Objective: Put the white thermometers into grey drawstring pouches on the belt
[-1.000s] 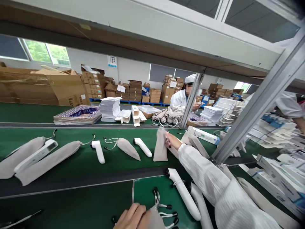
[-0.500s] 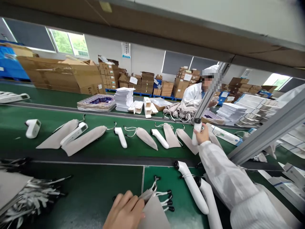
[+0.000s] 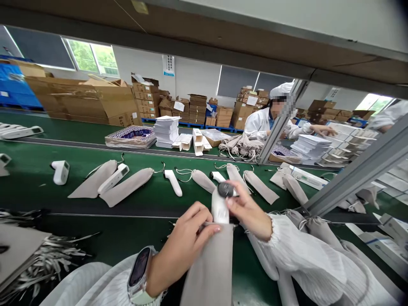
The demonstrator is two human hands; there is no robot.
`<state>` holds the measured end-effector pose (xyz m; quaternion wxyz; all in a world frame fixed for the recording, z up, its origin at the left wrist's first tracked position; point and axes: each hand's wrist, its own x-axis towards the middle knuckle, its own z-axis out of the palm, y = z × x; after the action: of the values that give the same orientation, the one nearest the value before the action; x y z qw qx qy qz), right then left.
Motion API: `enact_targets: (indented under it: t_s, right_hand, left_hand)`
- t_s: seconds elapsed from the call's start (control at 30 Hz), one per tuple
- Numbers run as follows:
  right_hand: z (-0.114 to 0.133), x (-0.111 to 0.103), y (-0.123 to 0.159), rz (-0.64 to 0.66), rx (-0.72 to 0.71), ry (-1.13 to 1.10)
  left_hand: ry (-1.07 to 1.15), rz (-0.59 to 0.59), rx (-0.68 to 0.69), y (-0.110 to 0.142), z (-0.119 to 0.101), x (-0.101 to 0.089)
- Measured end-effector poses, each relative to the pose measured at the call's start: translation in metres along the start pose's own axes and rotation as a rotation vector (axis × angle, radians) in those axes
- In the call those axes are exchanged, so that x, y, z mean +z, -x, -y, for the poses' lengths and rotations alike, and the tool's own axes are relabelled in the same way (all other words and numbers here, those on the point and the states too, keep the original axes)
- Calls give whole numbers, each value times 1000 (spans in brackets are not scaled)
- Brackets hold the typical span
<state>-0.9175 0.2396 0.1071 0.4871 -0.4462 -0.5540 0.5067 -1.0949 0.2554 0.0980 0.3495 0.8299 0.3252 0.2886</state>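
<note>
My left hand (image 3: 186,238) pinches the open mouth of a grey drawstring pouch (image 3: 212,267) that hangs in front of me. My right hand (image 3: 247,210) grips a white handheld thermometer (image 3: 219,204) by its head, with the lower part of the device inside the pouch. A smartwatch (image 3: 138,270) sits on my left wrist. Both hands are over the near edge of the green conveyor belt (image 3: 38,187).
Several grey pouches (image 3: 129,187) and white thermometers (image 3: 174,182) lie along the belt. A heap of pouches (image 3: 19,250) lies at lower left. A person in white (image 3: 270,121) works across the belt beside stacked white boxes (image 3: 310,146). A metal frame post (image 3: 357,174) slants at right. Cardboard cartons (image 3: 92,104) line the back.
My right hand came back from the belt with a white thermometer. My left hand lifted a pouch, and the thermometer now sits partly inside it. The person opposite reaches right.
</note>
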Motion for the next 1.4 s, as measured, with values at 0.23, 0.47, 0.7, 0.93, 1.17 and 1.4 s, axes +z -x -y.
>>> enact_targets:
  t_s: [0.23,0.47,0.7,0.93,1.17,1.4]
  right_hand:
    - [-23,14,22,220,357,171]
    - [-29,-41,27,-125,78,433]
    - [-43,13,46,179,109,161]
    - [-14,-53,18,-765,-193,298]
    - [-39,-175,-40,-935,352,1390]
    - [-107,-150,-75,-563,200,1227]
  left_hand:
    - [44,14,23,-4,0,11]
    - [-137,146,-107,7,7,-16]
    - [144,356,-37,-4,-12,-18]
    - [-117,-68,4,-5,6,6]
    - [-309,190,-164,4,56,28]
    - [-302,78,-46,8,60,32]
